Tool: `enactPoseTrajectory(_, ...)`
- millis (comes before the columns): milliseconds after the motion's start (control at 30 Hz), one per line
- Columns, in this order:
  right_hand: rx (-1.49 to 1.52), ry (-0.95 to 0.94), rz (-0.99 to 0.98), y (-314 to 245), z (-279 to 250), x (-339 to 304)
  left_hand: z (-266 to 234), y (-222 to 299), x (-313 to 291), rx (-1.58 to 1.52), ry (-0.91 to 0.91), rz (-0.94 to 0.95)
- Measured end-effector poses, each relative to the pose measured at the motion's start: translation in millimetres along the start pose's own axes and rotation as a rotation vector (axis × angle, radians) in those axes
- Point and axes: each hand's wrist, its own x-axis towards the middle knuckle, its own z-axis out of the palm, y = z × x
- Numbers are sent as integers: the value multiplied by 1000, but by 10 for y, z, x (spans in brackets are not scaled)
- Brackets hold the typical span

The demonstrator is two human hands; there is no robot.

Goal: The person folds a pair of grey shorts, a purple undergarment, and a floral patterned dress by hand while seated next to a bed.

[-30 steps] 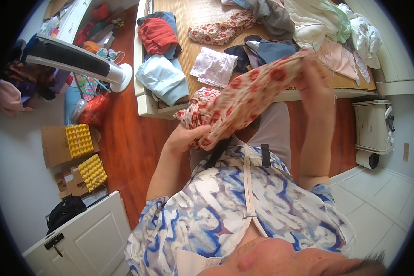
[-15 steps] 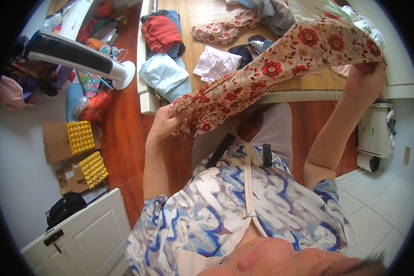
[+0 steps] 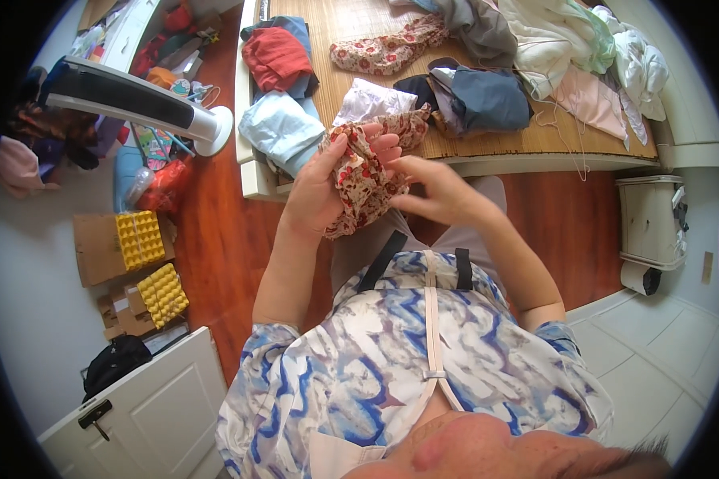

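A cream garment with red flowers [image 3: 361, 188] is bunched up in front of me. My left hand [image 3: 315, 191] holds it from the left, palm turned up, with the cloth lying over the palm between thumb and fingers. Part of the cloth trails away behind the fingers toward the bed edge. Close to the garment's right side is my right hand [image 3: 447, 191], thumb and fingers apart, fingertips at the cloth. A second piece of matching floral cloth [image 3: 387, 49] lies crumpled farther back.
Folded red [image 3: 278, 60], light blue [image 3: 282, 128] and white [image 3: 373, 101] clothes lie on the wooden bed board [image 3: 471, 148]. Dark blue clothing [image 3: 490, 100] and a pale heap [image 3: 543, 40] are to the right. A tower fan [image 3: 128, 97] stands left, a white bin [image 3: 651, 219] right.
The stretched-out floral garment has been gathered into a bundle at my left hand. My right hand has let go of its far end and come inward to the left, uncovering the clothes behind.
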Motion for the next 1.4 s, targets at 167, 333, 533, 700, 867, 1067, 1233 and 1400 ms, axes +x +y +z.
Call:
enactPoseTrajectory(167,-80,158,-204,141,295,49,107,8,-16,150,49,89)
enactPoseTrajectory(333,414,141,37,-306,-3,55,-70,46,-117,94,220,93)
enactPoseTrajectory(533,1029,485,113,-377,-439,73,-174,-149,-238,603,-70,28)
enactPoseTrajectory(700,861,668,92,-525,-687,-11,-308,-155,-254,1634,98,-197)
enactPoseTrajectory(867,838,889,34,-596,-868,-38,-978,-79,-339,1133,281,121)
enactPoseTrajectory(1067,817,792,145,-280,-855,-30,-545,58,-198,96,295,151)
enactPoseTrajectory(1233,406,93,265,-74,-536,-14,-435,155,-190,-243,137,106)
enactPoseTrajectory(1400,-92,-278,373,394,-33,-60,-272,97,-268,-187,165,28)
